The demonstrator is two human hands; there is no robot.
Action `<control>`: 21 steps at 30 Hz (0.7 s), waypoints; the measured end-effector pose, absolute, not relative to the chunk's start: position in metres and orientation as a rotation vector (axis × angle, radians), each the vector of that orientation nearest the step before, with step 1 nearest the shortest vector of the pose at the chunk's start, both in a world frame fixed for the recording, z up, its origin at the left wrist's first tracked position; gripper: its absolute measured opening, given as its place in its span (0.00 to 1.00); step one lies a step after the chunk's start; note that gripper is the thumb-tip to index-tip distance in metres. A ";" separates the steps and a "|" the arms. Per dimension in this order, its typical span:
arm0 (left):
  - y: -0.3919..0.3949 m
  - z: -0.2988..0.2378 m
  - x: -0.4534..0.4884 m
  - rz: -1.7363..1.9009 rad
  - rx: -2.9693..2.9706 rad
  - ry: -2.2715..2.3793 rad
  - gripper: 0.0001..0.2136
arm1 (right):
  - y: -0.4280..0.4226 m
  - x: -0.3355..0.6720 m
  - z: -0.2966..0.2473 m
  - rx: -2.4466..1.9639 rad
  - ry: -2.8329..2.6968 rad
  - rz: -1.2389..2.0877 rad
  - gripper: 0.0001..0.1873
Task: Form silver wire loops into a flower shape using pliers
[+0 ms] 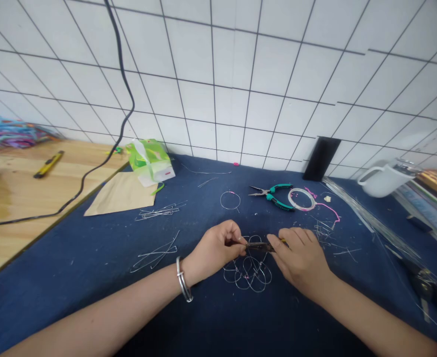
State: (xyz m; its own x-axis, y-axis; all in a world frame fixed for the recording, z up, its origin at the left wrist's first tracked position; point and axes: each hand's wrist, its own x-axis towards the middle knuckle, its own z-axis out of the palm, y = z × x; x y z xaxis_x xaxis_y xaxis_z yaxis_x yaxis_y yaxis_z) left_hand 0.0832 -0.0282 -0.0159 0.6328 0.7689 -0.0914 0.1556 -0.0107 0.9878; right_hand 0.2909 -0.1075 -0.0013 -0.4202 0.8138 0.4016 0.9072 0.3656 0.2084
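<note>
My left hand (215, 249) and my right hand (300, 258) meet over a dark blue cloth (92, 263). Each pinches one end of a thin dark tool or rod (257, 245) held level between them. Just under it lies a wire flower shape (248, 271) made of several silver loops. My left wrist wears a silver bangle (184, 280). Both hands have their fingers closed.
Teal-handled pliers (274, 194), a single wire ring (230, 200), a spool of clear line (301, 199) and pink thread lie behind the hands. Cut wire bundles (160, 211) lie at left, with a brown paper sheet (119, 194), green tissue pack (151, 161), white mug (384, 178), yellow knife (48, 164).
</note>
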 end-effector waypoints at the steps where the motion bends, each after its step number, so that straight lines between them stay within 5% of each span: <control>1: -0.028 -0.016 0.083 0.577 1.554 0.809 0.06 | -0.108 0.290 -0.001 -1.554 -2.396 -0.565 0.12; 21: -0.027 -0.008 0.082 0.456 1.871 0.790 0.06 | -0.102 0.290 0.014 -1.573 -2.584 -0.332 0.10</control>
